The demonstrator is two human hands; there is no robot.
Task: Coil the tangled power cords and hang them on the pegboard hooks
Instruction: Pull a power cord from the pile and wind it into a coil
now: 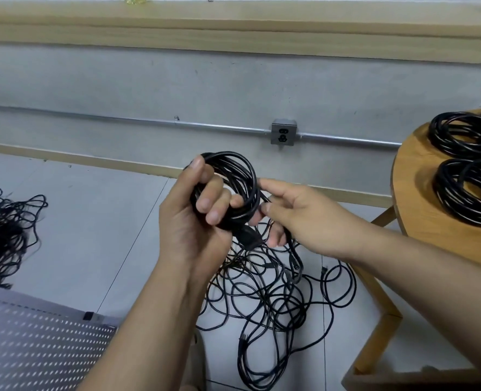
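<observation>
Two hands meet in the middle of the frame. The left hand grips a black coil of power cord: its fingers are curled through the loops and the thumb lies up along the top of the bundle. The right hand is just beside it and pinches a loose strand of the same cord at the right edge of the coil. The thumb and forefinger close on the strand, and the other fingers are curled below. A black plug hangs under the coil, between the two hands.

From the right hand the strand drops to the grey floor, where it goes into a tangled pile of black cords in the lower middle of the frame. A second tangle lies at the left edge, well apart from the first. A white pegboard fills the lower left corner.

At the right edge a round wooden table carries several finished coils, which lie flat and touch one another. On the grey wall behind, a metal socket box sits on a thin pipe that runs across the frame.
</observation>
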